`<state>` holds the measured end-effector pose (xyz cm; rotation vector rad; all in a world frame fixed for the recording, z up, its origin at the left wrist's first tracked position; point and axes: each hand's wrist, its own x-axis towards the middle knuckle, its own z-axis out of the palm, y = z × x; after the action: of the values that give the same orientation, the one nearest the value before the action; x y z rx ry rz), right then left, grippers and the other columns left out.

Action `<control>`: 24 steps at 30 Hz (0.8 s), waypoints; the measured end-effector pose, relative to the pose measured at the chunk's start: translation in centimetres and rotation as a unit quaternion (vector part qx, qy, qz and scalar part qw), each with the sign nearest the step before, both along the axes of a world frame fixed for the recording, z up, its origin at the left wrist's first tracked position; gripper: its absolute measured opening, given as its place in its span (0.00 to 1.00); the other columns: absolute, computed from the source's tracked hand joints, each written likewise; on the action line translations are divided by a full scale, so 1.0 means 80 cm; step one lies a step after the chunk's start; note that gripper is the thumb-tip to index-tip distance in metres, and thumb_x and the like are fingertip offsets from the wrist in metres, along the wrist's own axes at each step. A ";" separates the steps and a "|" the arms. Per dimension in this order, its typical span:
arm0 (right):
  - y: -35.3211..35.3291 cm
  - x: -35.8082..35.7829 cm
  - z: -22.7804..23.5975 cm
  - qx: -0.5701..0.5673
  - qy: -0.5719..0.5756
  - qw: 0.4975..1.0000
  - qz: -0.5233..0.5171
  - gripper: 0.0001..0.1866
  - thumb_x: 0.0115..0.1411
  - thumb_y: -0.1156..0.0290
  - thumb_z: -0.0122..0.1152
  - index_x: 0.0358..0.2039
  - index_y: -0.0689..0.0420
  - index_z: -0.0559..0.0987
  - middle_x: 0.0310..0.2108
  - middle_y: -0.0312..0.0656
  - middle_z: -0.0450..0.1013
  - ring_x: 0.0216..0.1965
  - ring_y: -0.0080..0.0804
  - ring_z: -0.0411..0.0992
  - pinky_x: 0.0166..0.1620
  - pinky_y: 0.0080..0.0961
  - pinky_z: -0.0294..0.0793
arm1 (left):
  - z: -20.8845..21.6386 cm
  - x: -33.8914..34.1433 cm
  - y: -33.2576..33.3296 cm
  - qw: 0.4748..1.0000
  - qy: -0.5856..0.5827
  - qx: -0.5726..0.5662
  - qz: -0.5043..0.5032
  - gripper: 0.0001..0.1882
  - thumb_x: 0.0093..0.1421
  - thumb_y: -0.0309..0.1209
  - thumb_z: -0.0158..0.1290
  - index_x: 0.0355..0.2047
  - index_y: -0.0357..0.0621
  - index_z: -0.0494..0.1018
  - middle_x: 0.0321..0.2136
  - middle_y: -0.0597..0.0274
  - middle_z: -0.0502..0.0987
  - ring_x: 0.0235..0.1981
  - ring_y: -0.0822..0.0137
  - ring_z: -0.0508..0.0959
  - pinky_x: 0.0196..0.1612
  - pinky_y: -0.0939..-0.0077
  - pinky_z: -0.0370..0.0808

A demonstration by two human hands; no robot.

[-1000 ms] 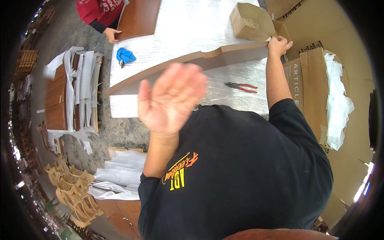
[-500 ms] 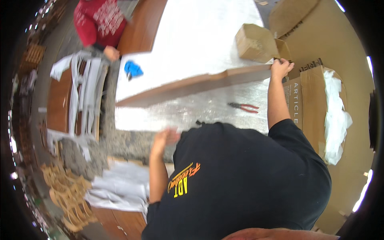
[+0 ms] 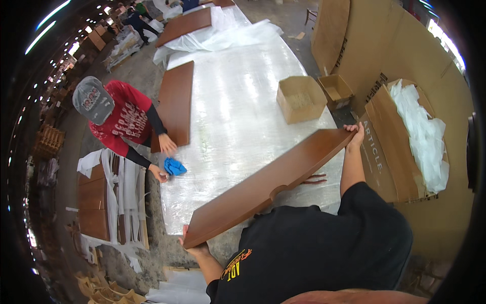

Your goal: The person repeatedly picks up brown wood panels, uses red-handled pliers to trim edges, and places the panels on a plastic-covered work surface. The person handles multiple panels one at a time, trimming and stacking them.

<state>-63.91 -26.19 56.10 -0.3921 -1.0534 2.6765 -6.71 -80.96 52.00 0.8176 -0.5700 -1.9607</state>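
A long brown wooden panel (image 3: pixel 263 180) with a small notch in its near edge is held between my two hands, tilted over the front of the wrapped table. My left hand (image 3: pixel 194 244) grips its left end, fingers around the edge. At the far right corner, my right hand (image 3: pixel 355 134) is closed on the other end. Pliers with red handles (image 3: pixel 316 178) lie on the table, partly hidden beneath the panel.
A plastic-covered table (image 3: pixel 228 101) bears an open cardboard box (image 3: pixel 301 100), a blue cloth (image 3: pixel 174 166) and another brown panel (image 3: pixel 174 104). A co-worker in a red shirt (image 3: pixel 134 114) reaches in from the left. Tall cardboard (image 3: pixel 405 55) stands at right; wrapped panels (image 3: pixel 93 202) are stacked at left.
My left hand has come onto the panel's left end. The panel has turned from standing on edge to showing its broad face, its left end nearer me. The co-worker's hand reaches the blue cloth.
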 end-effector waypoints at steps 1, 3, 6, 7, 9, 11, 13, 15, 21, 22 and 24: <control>-0.001 -0.003 0.021 0.026 -0.002 1.000 -0.004 0.28 0.72 0.52 0.50 0.17 0.54 0.69 0.17 0.44 0.67 0.27 0.43 0.71 0.46 0.40 0.77 | 0.013 -0.015 -0.007 0.999 0.031 0.004 -0.030 0.24 0.73 0.52 0.47 0.52 0.48 0.79 0.57 0.57 0.76 0.59 0.54 0.74 0.67 0.51 0.68; 0.000 -0.007 0.087 0.081 0.006 0.997 -0.010 0.24 0.68 0.57 0.51 0.16 0.54 0.68 0.17 0.42 0.66 0.23 0.40 0.68 0.39 0.38 0.74 | 0.037 -0.032 -0.017 0.998 0.028 -0.011 -0.048 0.20 0.69 0.46 0.50 0.49 0.47 0.80 0.52 0.58 0.78 0.56 0.57 0.76 0.66 0.51 0.69; -0.009 -0.014 0.228 0.129 0.070 0.989 -0.002 0.22 0.70 0.57 0.50 0.19 0.54 0.70 0.18 0.41 0.66 0.24 0.37 0.67 0.36 0.35 0.70 | 0.046 -0.047 -0.012 0.997 0.047 0.015 -0.067 0.15 0.65 0.40 0.52 0.42 0.45 0.82 0.45 0.58 0.80 0.48 0.61 0.79 0.64 0.54 0.71; -0.014 -0.017 0.281 0.138 0.051 0.988 -0.050 0.22 0.70 0.57 0.50 0.20 0.53 0.70 0.18 0.40 0.66 0.25 0.36 0.67 0.35 0.33 0.69 | 0.047 -0.054 -0.006 0.997 0.033 0.030 -0.060 0.14 0.64 0.38 0.53 0.40 0.45 0.83 0.42 0.58 0.80 0.46 0.61 0.79 0.63 0.55 0.72; -0.027 -0.016 0.390 0.243 0.144 0.956 -0.078 0.20 0.72 0.57 0.49 0.25 0.54 0.71 0.23 0.37 0.68 0.28 0.28 0.67 0.37 0.27 0.68 | 0.037 -0.076 0.017 0.994 0.023 0.091 -0.057 0.15 0.64 0.40 0.52 0.34 0.44 0.83 0.48 0.50 0.80 0.37 0.60 0.82 0.53 0.57 0.80; -0.044 -0.005 0.486 0.313 0.287 0.901 -0.085 0.18 0.73 0.57 0.52 0.28 0.54 0.73 0.25 0.33 0.68 0.30 0.25 0.67 0.38 0.26 0.67 | 0.023 -0.104 0.043 0.990 0.039 0.119 -0.063 0.16 0.64 0.42 0.52 0.33 0.45 0.83 0.61 0.40 0.74 0.45 0.51 0.83 0.49 0.45 0.83; -0.080 0.005 0.557 0.417 0.375 0.821 -0.107 0.16 0.72 0.58 0.57 0.34 0.57 0.77 0.32 0.35 0.72 0.37 0.26 0.71 0.45 0.25 0.69 | 0.001 -0.125 0.055 0.985 0.045 0.140 -0.091 0.20 0.67 0.48 0.52 0.41 0.43 0.81 0.64 0.39 0.69 0.58 0.39 0.75 0.58 0.30 0.77; -0.127 0.022 0.583 0.451 0.409 0.778 -0.153 0.14 0.69 0.61 0.58 0.36 0.59 0.81 0.35 0.39 0.77 0.40 0.28 0.74 0.47 0.26 0.71 | -0.018 -0.133 0.051 0.982 -0.002 0.141 -0.122 0.31 0.71 0.55 0.46 0.60 0.41 0.67 0.64 0.42 0.66 0.65 0.40 0.69 0.65 0.24 0.68; -0.263 0.090 0.592 0.479 0.398 0.750 -0.223 0.12 0.63 0.69 0.56 0.29 0.62 0.83 0.27 0.39 0.78 0.33 0.28 0.75 0.41 0.29 0.72 | 0.012 -0.101 -0.049 0.966 -0.255 -0.017 0.045 0.37 0.74 0.56 0.39 0.67 0.36 0.64 0.66 0.43 0.67 0.68 0.48 0.68 0.71 0.42 0.62; -0.283 0.103 0.594 0.487 0.395 0.741 -0.241 0.12 0.63 0.69 0.56 0.30 0.63 0.83 0.28 0.40 0.79 0.34 0.29 0.75 0.41 0.30 0.72 | 0.035 -0.107 -0.064 0.947 -0.286 -0.082 0.118 0.37 0.75 0.56 0.38 0.68 0.36 0.65 0.66 0.42 0.67 0.69 0.50 0.68 0.72 0.47 0.62; -0.332 0.127 0.603 0.505 0.404 0.715 -0.265 0.12 0.64 0.69 0.55 0.34 0.63 0.83 0.32 0.42 0.80 0.37 0.31 0.76 0.45 0.32 0.73 | 0.093 -0.119 -0.079 0.891 -0.260 -0.372 -0.019 0.36 0.75 0.56 0.39 0.65 0.35 0.69 0.66 0.41 0.70 0.70 0.52 0.67 0.72 0.57 0.63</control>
<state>-53.76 -52.78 104.34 0.5672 -1.5120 1.1750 -16.21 -87.28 59.43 0.8115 -1.5461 -1.3436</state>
